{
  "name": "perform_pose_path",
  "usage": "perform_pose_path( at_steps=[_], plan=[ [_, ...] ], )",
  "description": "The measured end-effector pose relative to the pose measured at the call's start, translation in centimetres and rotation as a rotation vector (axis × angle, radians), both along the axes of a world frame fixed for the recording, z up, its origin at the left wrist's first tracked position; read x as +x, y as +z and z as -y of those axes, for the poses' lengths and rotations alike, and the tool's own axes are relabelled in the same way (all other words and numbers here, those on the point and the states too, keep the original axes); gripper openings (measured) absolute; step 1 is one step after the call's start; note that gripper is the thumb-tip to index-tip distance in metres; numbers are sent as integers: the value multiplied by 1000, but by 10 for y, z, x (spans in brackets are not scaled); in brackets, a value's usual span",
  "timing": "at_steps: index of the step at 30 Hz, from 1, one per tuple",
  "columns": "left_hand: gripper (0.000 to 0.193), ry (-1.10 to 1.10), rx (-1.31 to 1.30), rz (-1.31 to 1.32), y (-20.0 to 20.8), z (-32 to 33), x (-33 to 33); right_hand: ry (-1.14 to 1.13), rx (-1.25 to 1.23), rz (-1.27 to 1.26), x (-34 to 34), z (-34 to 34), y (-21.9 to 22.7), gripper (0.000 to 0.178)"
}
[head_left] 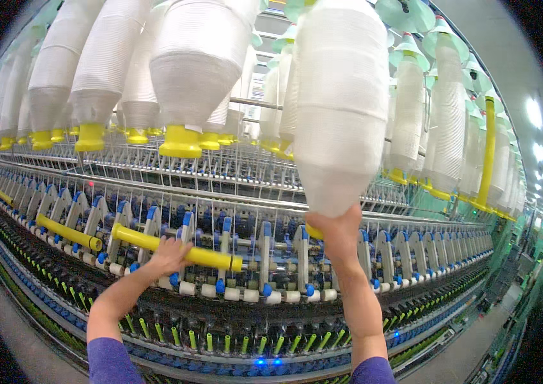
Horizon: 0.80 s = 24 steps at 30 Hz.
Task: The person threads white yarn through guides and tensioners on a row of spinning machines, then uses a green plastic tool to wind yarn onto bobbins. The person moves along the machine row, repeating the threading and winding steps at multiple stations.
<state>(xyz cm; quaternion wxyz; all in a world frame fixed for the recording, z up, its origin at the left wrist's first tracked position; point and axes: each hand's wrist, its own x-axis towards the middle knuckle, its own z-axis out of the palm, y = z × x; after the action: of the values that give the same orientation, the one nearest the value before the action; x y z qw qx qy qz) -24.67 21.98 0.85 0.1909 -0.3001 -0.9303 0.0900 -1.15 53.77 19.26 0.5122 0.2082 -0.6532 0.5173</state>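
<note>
My right hand point(340, 235) is closed round the narrow bottom end of a large white roving bobbin point(342, 109). A bit of its yellow base shows beside the thumb. That bobbin hangs upright in front of the others. Lower and to the left, my left hand point(170, 256) has its fingers over a bare yellow bobbin tube point(214, 258). This tube lies slanted across the drafting arms point(225, 240) of the spinning frame, its right end toward my right arm. Another bare yellow tube point(67, 232) rests on the arms farther left.
Several full white roving bobbins point(201, 64) with yellow bases hang overhead on both sides. One bare yellow tube point(487, 153) hangs at the right. Below my arms runs a row of thin green spindle tubes point(227, 344). An aisle floor point(460, 349) shows at lower right.
</note>
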Motion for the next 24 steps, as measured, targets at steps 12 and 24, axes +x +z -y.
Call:
perform_pose_path(
  at_steps=[12, 24],
  plan=[
    [28, -592, 510, -552, 139, -89, 153, -238, -30, -362, -58, 39, 89, 81],
    [19, -590, 1014, -1224, 423, -162, 163, 551, -35, -121, -87, 0, 77, 46]
  ],
)
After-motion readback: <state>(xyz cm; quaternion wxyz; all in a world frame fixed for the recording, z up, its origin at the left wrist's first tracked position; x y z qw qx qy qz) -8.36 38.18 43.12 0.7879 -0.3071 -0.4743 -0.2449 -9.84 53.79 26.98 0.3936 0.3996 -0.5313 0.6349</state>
